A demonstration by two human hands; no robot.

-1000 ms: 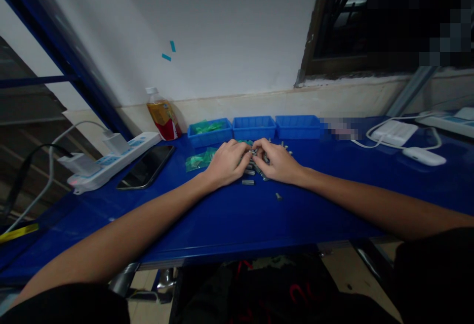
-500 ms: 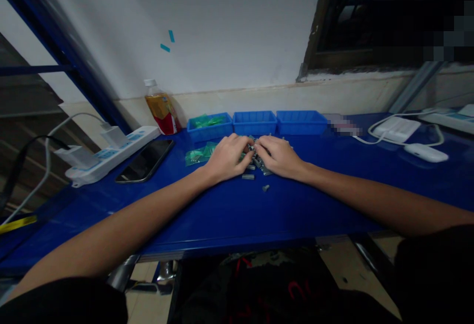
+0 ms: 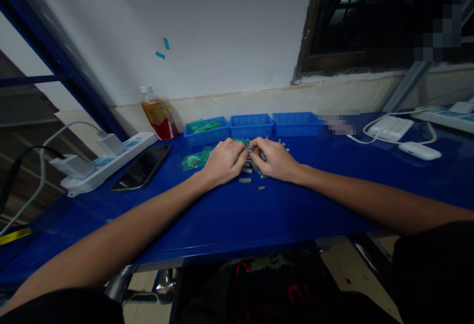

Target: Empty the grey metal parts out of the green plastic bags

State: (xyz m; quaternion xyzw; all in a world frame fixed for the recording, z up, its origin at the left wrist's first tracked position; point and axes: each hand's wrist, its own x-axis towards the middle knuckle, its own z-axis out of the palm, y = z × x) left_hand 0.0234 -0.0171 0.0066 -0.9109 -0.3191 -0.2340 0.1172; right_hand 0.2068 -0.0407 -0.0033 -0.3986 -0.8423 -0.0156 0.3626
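Observation:
My left hand and my right hand rest side by side on the blue table, fingertips meeting over a small heap of metal screws. Both hands have their fingers curled and pinched together on small metal parts that I cannot make out clearly. One loose screw and a short metal sleeve lie just in front of the hands. Small green plastic bags lie to the left of my left hand.
Three blue bins stand in a row behind the hands, the left one holding green bags. A phone, a power strip and a drink bottle are at the left. White chargers and cables lie at the right.
The hands stay together over the screws with slight finger shifts. The loose screw in front now lies a little further left. The view shifted slightly.

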